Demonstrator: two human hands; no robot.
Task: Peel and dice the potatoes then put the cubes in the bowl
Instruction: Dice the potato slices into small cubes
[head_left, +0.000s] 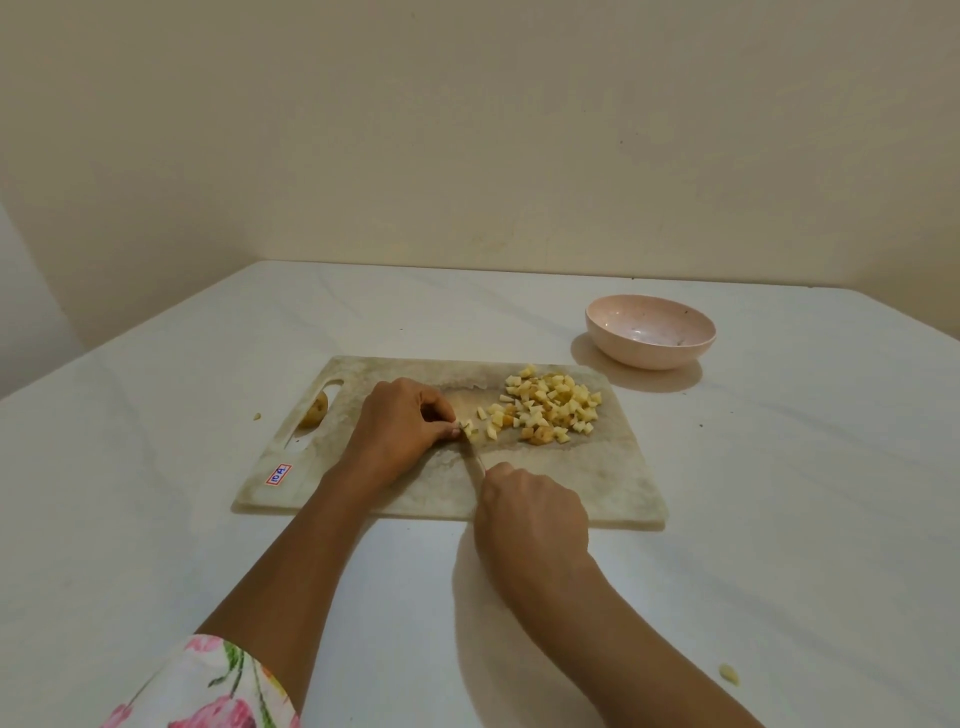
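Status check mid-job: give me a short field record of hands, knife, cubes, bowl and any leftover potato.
left hand: pinches potato piece on cutting board
right hand: grips knife, blade against that piece
cubes: piled on board's right half
bowl: behind board, right, no cubes inside
other potato: at board's left edge, partly hidden

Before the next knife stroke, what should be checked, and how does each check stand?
1. Left hand pinches the potato piece being cut: ok.
2. Right hand grips the knife, blade by that piece: ok.
3. Left fingertips clear of the blade: cannot tell, they sit very close.
4. Cube pile lies wholly on the cutting board: ok.
5. Bowl upright, no cubes inside: ok.
6. All potatoes diced: not ok, one potato lies at the board's handle slot.
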